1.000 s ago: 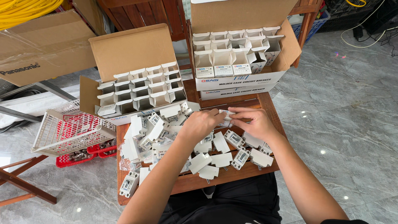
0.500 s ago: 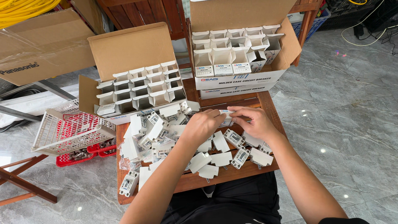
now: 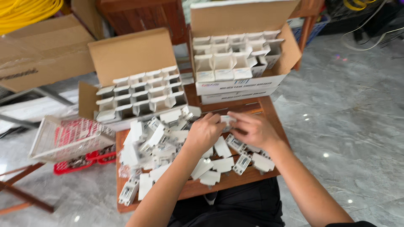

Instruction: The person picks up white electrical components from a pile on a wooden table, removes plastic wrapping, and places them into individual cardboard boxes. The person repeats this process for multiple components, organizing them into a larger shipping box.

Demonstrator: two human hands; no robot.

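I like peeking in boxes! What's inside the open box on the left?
The left cardboard box holds rows of small white cartons, flaps open. Their contents are hidden in shadow.

Bright, even daylight. Small specular glints dot the polished grey marble floor [image 3: 349, 126]. Motion blur softens the whole frame, most at the white-and-red wire basket [image 3: 69, 138] and both hands [image 3: 206, 132]; shadows are soft and faint.

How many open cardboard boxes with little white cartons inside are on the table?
2. One box sits at the table's back left; the other box stands at the back right, beyond both hands. A larger brown box at far left shows no contents.
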